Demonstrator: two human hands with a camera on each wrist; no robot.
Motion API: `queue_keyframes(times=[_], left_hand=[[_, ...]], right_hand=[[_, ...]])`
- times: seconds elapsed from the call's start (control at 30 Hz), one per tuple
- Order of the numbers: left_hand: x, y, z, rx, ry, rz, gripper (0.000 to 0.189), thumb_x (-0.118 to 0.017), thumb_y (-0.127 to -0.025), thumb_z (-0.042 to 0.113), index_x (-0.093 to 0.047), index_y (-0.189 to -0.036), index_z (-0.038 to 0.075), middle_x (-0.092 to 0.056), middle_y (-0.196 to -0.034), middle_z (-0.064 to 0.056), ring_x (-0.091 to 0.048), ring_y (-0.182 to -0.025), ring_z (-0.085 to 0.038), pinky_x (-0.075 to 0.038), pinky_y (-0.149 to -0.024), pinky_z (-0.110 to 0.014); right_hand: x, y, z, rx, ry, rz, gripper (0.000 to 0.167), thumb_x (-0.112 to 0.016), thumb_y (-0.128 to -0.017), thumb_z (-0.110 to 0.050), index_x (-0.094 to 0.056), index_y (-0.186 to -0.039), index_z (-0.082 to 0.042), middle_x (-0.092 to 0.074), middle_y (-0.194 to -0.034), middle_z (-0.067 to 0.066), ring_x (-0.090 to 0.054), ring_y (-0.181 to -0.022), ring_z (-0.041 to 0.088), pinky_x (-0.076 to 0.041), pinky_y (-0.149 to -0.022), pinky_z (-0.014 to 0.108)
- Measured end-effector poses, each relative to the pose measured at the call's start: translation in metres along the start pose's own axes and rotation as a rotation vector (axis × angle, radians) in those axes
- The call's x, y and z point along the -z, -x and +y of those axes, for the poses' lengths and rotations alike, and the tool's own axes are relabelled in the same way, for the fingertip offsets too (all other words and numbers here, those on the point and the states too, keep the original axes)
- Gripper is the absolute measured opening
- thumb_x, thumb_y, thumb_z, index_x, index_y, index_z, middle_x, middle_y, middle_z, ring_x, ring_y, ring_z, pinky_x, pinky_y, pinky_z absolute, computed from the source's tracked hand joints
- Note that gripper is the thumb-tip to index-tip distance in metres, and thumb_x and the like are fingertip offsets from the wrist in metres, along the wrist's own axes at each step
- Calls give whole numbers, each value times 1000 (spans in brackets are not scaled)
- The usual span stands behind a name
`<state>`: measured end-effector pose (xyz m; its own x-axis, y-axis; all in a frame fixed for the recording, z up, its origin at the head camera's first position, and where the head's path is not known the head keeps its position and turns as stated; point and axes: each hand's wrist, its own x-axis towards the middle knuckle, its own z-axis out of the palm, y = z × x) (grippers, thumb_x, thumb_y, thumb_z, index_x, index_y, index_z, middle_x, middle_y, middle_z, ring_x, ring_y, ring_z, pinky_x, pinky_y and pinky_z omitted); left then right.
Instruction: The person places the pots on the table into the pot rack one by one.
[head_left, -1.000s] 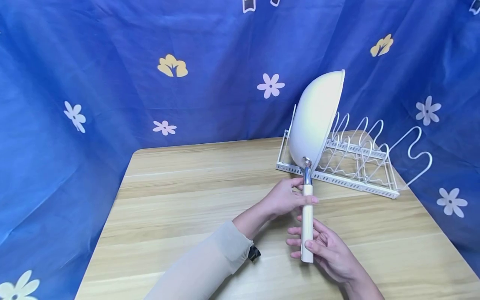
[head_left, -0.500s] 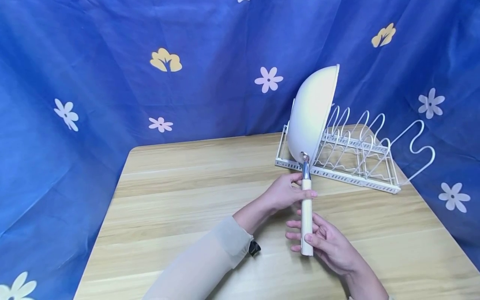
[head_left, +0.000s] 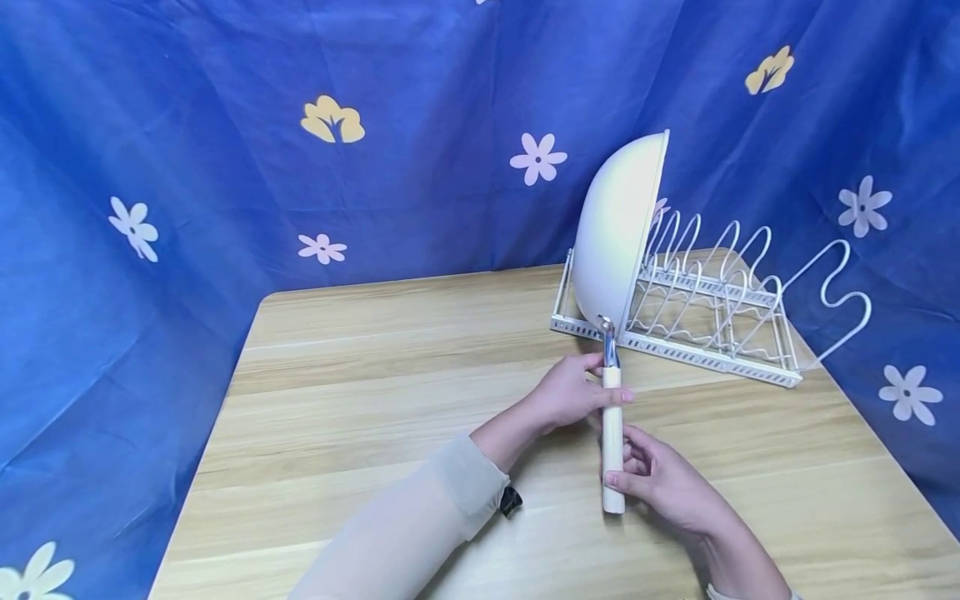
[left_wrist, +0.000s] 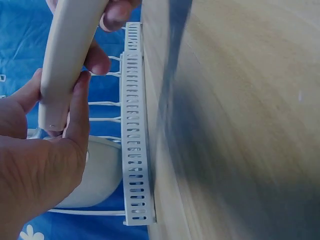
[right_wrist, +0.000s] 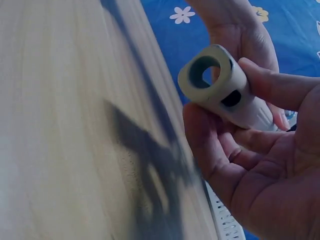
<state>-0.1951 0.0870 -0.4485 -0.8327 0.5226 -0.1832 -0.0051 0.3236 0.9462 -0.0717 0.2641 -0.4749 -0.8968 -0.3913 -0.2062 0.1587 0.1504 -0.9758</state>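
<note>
A white wok (head_left: 615, 225) stands on its side at the left end of a white wire rack (head_left: 705, 354), its rounded underside to the left and its rim to the right. Its pale handle (head_left: 612, 437) points toward me, joined to the bowl by a shiny metal neck (head_left: 611, 346). My left hand (head_left: 570, 390) grips the handle near that neck, thumb across the top. Nearer the free end, my right hand (head_left: 667, 483) pinches it between thumb and fingers. In the right wrist view the hollow end of the handle (right_wrist: 220, 82) shows between the right thumb and fingers.
The rack's several upright wire loops (head_left: 738, 258) run to the right of the wok, ending in a tall wavy wire (head_left: 843, 292). A wood-grain table (head_left: 360, 375) lies under everything. Behind it hangs a blue flowered cloth (head_left: 435, 167).
The wok has lowered a little into the rack's left end and its rim has tipped left, more upright. My right fingers have closed in around the handle; the left hand keeps its grip.
</note>
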Motion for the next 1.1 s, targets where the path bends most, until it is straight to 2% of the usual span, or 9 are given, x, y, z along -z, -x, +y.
queue_keyframes(times=[0.07, 0.23, 0.47, 0.63, 0.77, 0.9, 1.0, 1.1], left_hand=[[-1, 0, -1, -4, 4, 7, 35, -92, -88, 22, -76, -116, 8, -76, -100, -1, -68, -80, -10, -55, -76, -21], [-5, 0, -3, -11, -14, 14, 36, -92, -89, 22, -75, -116, 6, -76, -102, -2, -69, -74, -9, -58, -72, -21], [-9, -2, -6, 2, 2, 24, 41, -91, -90, 17, -71, -123, 2, -75, -101, -7, -69, -68, -11, -67, -68, -36], [-12, -3, -7, 33, -12, 47, 49, -91, -89, 17, -70, -130, 1, -75, -102, -8, -68, -67, -11, -66, -67, -34], [-14, -4, -7, 43, -19, 57, 46, -91, -89, 18, -71, -128, 3, -76, -104, -9, -69, -68, -11, -64, -65, -28], [-15, -5, -7, 26, -112, 67, 39, -90, -91, 25, -71, -120, 8, -79, -103, -8, -69, -72, -10, -58, -65, -23], [-15, -4, -7, -9, -258, 62, 34, -85, -96, 35, -68, -114, 11, -77, -98, -7, -65, -74, -12, -54, -67, -23], [-17, -1, -8, -57, -405, 45, 32, -75, -102, 42, -67, -112, 13, -72, -103, -5, -64, -85, -14, -55, -77, -26]], right_hand=[[-1, 0, -1, -28, 75, 43, 81, -76, -99, -9, -29, -159, 18, -69, -107, 12, -70, -91, 9, -62, -77, 26], [-6, -2, -1, -91, 152, 126, 85, -80, -94, -7, -31, -161, 12, -69, -106, 14, -68, -88, 13, -61, -72, 26], [-15, -7, 0, -156, 318, 265, 86, -85, -90, -8, -38, -161, 8, -76, -109, 9, -71, -93, 16, -61, -78, 22], [-20, -7, 1, -180, 412, 309, 86, -85, -91, -12, -41, -162, 7, -76, -108, 5, -68, -91, 12, -58, -78, 20], [-20, -6, 1, -201, 434, 319, 83, -83, -94, -13, -40, -164, 2, -74, -105, 3, -63, -85, 12, -53, -73, 21], [-19, -5, 2, -186, 452, 310, 82, -81, -96, -13, -39, -164, 3, -76, -107, 4, -63, -82, 12, -50, -70, 22], [-19, -4, 1, -180, 496, 308, 80, -80, -96, -13, -39, -163, 5, -75, -104, 2, -63, -82, 11, -51, -71, 23], [-19, -3, 0, -182, 552, 319, 79, -81, -96, -13, -42, -162, 5, -75, -105, 2, -63, -82, 10, -53, -74, 24]])
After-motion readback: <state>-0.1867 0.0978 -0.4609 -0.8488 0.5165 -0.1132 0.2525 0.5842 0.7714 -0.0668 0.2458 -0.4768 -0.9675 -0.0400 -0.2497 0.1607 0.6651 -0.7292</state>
